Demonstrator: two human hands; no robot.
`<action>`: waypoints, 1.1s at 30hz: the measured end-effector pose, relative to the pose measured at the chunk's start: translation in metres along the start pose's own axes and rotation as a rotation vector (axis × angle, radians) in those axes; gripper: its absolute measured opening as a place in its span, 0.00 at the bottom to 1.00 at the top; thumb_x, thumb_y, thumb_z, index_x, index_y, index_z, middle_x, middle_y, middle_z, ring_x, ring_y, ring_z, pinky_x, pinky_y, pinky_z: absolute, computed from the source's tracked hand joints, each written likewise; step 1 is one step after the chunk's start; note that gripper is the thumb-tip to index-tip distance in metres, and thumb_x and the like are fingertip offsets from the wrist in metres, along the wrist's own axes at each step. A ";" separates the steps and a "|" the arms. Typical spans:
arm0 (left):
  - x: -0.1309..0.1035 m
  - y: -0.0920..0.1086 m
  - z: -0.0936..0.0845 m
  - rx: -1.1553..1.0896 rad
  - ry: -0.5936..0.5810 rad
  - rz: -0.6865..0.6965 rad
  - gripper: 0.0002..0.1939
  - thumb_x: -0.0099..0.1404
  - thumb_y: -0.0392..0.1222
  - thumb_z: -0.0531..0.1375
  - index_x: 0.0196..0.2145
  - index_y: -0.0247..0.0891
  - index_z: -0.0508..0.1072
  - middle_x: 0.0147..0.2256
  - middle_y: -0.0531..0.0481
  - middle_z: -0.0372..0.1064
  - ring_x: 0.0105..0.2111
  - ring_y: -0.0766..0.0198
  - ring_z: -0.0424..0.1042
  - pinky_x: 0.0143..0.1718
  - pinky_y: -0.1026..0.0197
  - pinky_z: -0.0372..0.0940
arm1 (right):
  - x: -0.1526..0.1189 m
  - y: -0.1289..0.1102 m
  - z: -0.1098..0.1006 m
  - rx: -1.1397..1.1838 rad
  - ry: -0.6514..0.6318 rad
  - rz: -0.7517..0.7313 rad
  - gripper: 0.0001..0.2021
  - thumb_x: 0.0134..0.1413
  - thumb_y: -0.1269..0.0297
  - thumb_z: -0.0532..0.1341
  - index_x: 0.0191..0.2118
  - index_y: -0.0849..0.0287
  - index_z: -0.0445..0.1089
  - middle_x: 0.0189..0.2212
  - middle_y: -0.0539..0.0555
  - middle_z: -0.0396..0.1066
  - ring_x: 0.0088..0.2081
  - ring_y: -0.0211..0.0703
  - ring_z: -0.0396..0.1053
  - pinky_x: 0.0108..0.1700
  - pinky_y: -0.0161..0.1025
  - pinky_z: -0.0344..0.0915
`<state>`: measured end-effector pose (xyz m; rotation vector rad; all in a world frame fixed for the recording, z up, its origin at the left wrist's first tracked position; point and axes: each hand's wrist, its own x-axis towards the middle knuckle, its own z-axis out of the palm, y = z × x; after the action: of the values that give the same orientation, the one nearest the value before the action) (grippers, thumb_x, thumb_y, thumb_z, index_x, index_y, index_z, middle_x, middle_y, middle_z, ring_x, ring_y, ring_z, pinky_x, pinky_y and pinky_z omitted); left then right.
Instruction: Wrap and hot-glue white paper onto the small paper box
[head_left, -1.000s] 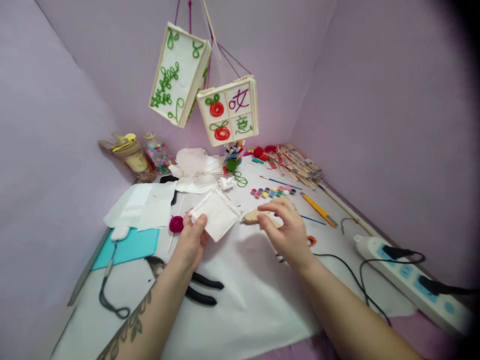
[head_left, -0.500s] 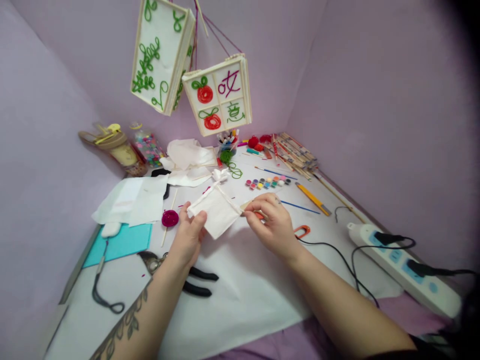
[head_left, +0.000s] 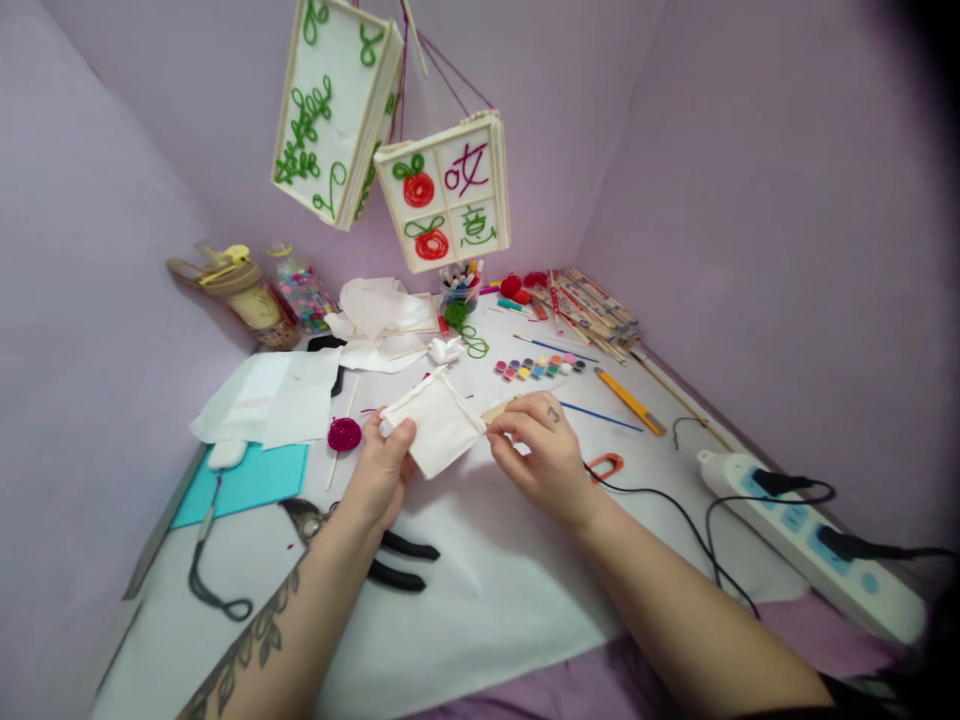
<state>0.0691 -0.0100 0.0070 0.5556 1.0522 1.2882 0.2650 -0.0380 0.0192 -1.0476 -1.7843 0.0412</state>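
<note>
A small white square panel with a raised rim is held up above the table, tilted with one corner toward me. My left hand grips its left side, thumb on the front face and fingers behind. At the panel's right corner, the thumb and fingertips of my right hand are pinched together on the edge. A flat tan piece shows just behind those fingers; most of it is hidden. Under my left forearm lie pruning shears with black handles. A magenta yarn ball rests left of my left hand.
Two decorated box lanterns hang over the back. Paint pots, a yellow cutter and an orange-handled tool lie at right. A power strip with black cables runs along the right edge. White cloth covers the left.
The whole view has shifted slightly to the right. The panel's top corner now sits a little apart from the crumpled white piece behind it. Both hands keep their hold.
</note>
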 end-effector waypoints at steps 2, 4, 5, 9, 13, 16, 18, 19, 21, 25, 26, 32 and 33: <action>0.001 0.000 0.000 -0.012 -0.015 -0.003 0.35 0.54 0.39 0.69 0.56 0.44 0.60 0.52 0.43 0.71 0.52 0.54 0.72 0.56 0.52 0.66 | 0.000 0.000 -0.003 0.036 0.030 -0.027 0.05 0.56 0.72 0.59 0.35 0.55 0.71 0.31 0.54 0.68 0.35 0.46 0.66 0.41 0.46 0.65; 0.001 0.001 0.000 -0.028 -0.036 -0.003 0.36 0.55 0.40 0.69 0.57 0.43 0.58 0.52 0.42 0.71 0.52 0.54 0.72 0.57 0.52 0.65 | 0.000 0.002 -0.006 0.102 0.063 0.001 0.06 0.56 0.70 0.59 0.38 0.55 0.72 0.32 0.55 0.68 0.36 0.47 0.67 0.41 0.46 0.66; 0.001 0.001 0.000 -0.033 -0.043 -0.006 0.37 0.54 0.40 0.69 0.58 0.43 0.58 0.52 0.42 0.71 0.52 0.54 0.72 0.57 0.52 0.65 | -0.001 0.002 -0.007 0.132 0.069 0.034 0.07 0.57 0.69 0.59 0.39 0.55 0.73 0.33 0.55 0.68 0.37 0.47 0.68 0.41 0.47 0.67; -0.002 0.002 0.001 -0.038 -0.053 -0.023 0.40 0.53 0.40 0.70 0.59 0.43 0.56 0.52 0.41 0.71 0.51 0.52 0.73 0.56 0.51 0.66 | -0.002 0.005 -0.005 0.208 0.030 0.132 0.10 0.59 0.68 0.57 0.43 0.56 0.74 0.36 0.56 0.67 0.38 0.47 0.68 0.41 0.47 0.67; -0.003 0.003 0.001 -0.037 -0.054 -0.038 0.41 0.53 0.40 0.70 0.60 0.43 0.56 0.52 0.40 0.71 0.50 0.51 0.74 0.55 0.49 0.66 | -0.001 0.005 -0.002 0.227 -0.004 0.111 0.11 0.59 0.69 0.56 0.42 0.57 0.75 0.35 0.57 0.69 0.39 0.47 0.67 0.43 0.48 0.66; -0.003 0.003 0.000 -0.024 -0.046 -0.045 0.43 0.52 0.41 0.71 0.60 0.44 0.55 0.52 0.40 0.71 0.49 0.51 0.75 0.54 0.49 0.67 | -0.001 0.002 -0.003 0.174 -0.018 0.056 0.10 0.59 0.70 0.56 0.41 0.56 0.75 0.34 0.56 0.69 0.39 0.47 0.68 0.44 0.49 0.65; -0.002 0.002 0.000 -0.009 -0.042 -0.042 0.43 0.51 0.42 0.71 0.60 0.43 0.55 0.53 0.39 0.70 0.49 0.51 0.75 0.54 0.48 0.67 | 0.000 0.001 -0.004 0.132 0.005 -0.019 0.11 0.57 0.72 0.56 0.40 0.56 0.74 0.34 0.55 0.69 0.38 0.46 0.68 0.43 0.48 0.65; -0.001 0.001 -0.001 -0.002 -0.041 -0.036 0.43 0.51 0.43 0.71 0.60 0.43 0.56 0.54 0.39 0.69 0.49 0.51 0.74 0.54 0.48 0.67 | 0.000 0.001 -0.005 0.120 0.030 -0.081 0.11 0.56 0.73 0.57 0.41 0.55 0.74 0.34 0.55 0.68 0.37 0.46 0.67 0.42 0.48 0.65; 0.000 0.000 -0.002 0.011 -0.045 -0.027 0.42 0.51 0.44 0.71 0.59 0.42 0.57 0.55 0.38 0.68 0.49 0.50 0.74 0.54 0.47 0.68 | 0.000 0.001 -0.007 0.115 0.086 -0.206 0.13 0.53 0.75 0.58 0.42 0.56 0.74 0.33 0.54 0.67 0.36 0.45 0.67 0.40 0.47 0.65; 0.000 -0.001 -0.002 0.029 -0.088 -0.027 0.39 0.51 0.45 0.71 0.58 0.41 0.59 0.55 0.38 0.67 0.50 0.50 0.73 0.54 0.47 0.68 | 0.000 0.003 -0.007 0.123 0.099 -0.149 0.13 0.55 0.74 0.58 0.44 0.57 0.74 0.34 0.56 0.66 0.37 0.47 0.66 0.40 0.48 0.65; 0.000 -0.001 -0.002 0.032 -0.093 -0.028 0.39 0.52 0.45 0.71 0.58 0.42 0.60 0.55 0.38 0.68 0.49 0.50 0.73 0.53 0.47 0.68 | 0.000 0.004 -0.006 0.120 0.084 -0.112 0.13 0.56 0.73 0.57 0.44 0.57 0.74 0.35 0.56 0.67 0.37 0.47 0.66 0.41 0.49 0.65; -0.003 0.003 -0.001 0.044 -0.056 -0.050 0.38 0.53 0.43 0.70 0.57 0.42 0.59 0.54 0.39 0.68 0.46 0.53 0.75 0.51 0.49 0.70 | -0.003 0.009 -0.002 -0.007 0.066 -0.231 0.15 0.55 0.72 0.59 0.47 0.54 0.72 0.37 0.56 0.68 0.39 0.48 0.66 0.41 0.50 0.66; -0.003 0.003 -0.001 0.046 -0.048 -0.054 0.37 0.53 0.43 0.70 0.57 0.42 0.58 0.54 0.39 0.68 0.46 0.54 0.76 0.51 0.49 0.70 | -0.003 0.009 -0.002 -0.047 0.070 -0.273 0.16 0.54 0.72 0.60 0.49 0.54 0.72 0.37 0.57 0.68 0.39 0.49 0.66 0.41 0.50 0.67</action>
<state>0.0672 -0.0119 0.0101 0.5860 1.0523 1.2003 0.2723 -0.0356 0.0134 -0.8201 -1.8559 -0.2038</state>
